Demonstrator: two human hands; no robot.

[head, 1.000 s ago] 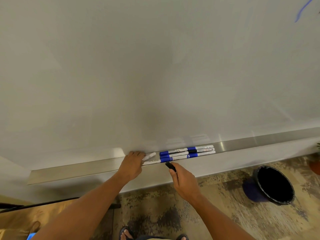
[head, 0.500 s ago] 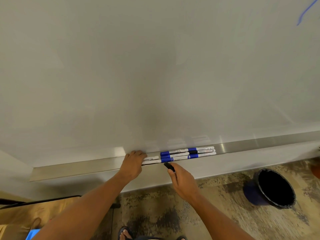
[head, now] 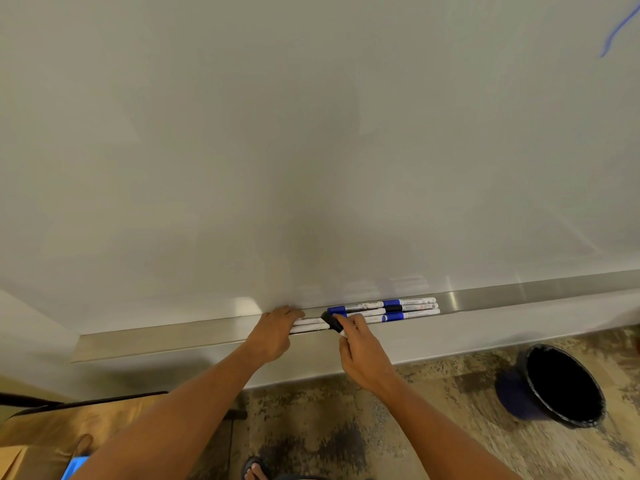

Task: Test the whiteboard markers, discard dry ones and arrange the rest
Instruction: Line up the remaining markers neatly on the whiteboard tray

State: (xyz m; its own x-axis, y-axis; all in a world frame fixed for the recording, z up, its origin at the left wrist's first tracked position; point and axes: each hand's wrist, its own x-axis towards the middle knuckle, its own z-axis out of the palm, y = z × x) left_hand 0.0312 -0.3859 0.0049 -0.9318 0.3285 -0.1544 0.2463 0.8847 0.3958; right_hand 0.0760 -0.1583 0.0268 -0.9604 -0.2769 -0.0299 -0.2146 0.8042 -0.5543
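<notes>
Right hand pinches a black-capped white marker angled across the tray-length markers on the metal ledge; left hand presses their left ends.

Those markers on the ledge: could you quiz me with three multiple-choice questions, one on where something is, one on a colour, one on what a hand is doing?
1. Where does the bin stand?
A. on the floor, right of the person
B. on the tray
C. left of the person

2. What colour is the stroke on the whiteboard?
A. red
B. blue
C. green

3. What is the right hand doing?
A. hanging idle
B. pressing flat on the board
C. holding a black-capped marker

Answers:
1 A, it sits on the patterned floor at lower right.
2 B, the line at top right is blue.
3 C, its fingers pinch the marker at the tray, beside the row of markers.
</notes>
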